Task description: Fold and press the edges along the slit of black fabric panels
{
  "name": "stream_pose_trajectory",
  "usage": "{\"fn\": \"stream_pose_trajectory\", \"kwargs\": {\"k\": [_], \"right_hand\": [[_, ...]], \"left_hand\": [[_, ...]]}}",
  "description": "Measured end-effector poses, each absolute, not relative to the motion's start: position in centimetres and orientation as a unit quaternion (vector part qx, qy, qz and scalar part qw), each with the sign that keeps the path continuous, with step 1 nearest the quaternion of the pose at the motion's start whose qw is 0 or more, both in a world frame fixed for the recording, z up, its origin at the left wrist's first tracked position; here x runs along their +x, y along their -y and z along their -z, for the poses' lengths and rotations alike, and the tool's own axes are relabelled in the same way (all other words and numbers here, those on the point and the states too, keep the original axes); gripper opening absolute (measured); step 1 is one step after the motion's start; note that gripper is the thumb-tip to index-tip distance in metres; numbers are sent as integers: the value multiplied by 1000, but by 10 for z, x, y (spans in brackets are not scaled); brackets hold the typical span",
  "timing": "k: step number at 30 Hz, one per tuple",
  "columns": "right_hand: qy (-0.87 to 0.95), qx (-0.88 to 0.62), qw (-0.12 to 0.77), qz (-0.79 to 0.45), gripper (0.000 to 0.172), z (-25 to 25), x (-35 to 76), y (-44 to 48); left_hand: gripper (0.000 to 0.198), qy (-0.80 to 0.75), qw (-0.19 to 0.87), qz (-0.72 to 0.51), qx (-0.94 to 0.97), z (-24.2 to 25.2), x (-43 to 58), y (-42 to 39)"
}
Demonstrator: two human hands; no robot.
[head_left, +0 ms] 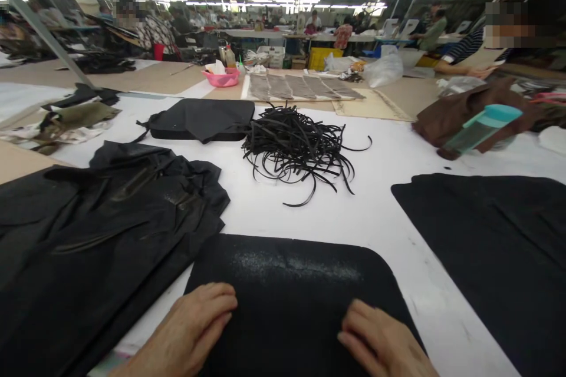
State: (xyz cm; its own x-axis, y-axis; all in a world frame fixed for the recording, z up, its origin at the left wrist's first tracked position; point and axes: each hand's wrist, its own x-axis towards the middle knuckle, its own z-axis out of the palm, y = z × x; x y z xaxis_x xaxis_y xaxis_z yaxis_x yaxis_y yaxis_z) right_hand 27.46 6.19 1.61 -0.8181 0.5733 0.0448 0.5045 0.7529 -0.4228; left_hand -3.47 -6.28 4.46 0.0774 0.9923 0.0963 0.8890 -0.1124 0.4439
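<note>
A black panel (283, 306) with rounded far corners lies on the white table in front of me. Whitish dusty marks run across its far part. My left hand (198, 318) rests on the panel's left side, fingers loosely bent and the thumb a little apart. On the right side, my right hand (375, 333) touches the same panel with its fingers slightly curled. No fold of material shows between the fingers of either hand. Crumpled black fabric (110, 218) lies to the left, close against the panel's edge.
Beyond the panel sits a tangled heap of thin black strips (296, 144), beside a stack of black pieces (203, 118). At right lie another black sheet (495, 218), a turquoise-lidded bottle (481, 126) and brown material (446, 112). A pink basin (223, 78) stands farther back; people work beyond.
</note>
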Motion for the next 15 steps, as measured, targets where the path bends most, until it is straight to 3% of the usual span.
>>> {"fn": "stream_pose_trajectory", "kwargs": {"k": [3,10,15], "right_hand": [[917,-350,109,-157,13,-24,242,-92],[913,-382,57,-127,33,-10,192,-132],[907,-389,18,-160,19,-11,192,-139]], "left_hand": [[23,-661,165,-189,708,-36,-33,21],[34,-639,219,-143,723,-14,-14,-58],[21,-640,224,-129,724,-10,-8,-73]]}}
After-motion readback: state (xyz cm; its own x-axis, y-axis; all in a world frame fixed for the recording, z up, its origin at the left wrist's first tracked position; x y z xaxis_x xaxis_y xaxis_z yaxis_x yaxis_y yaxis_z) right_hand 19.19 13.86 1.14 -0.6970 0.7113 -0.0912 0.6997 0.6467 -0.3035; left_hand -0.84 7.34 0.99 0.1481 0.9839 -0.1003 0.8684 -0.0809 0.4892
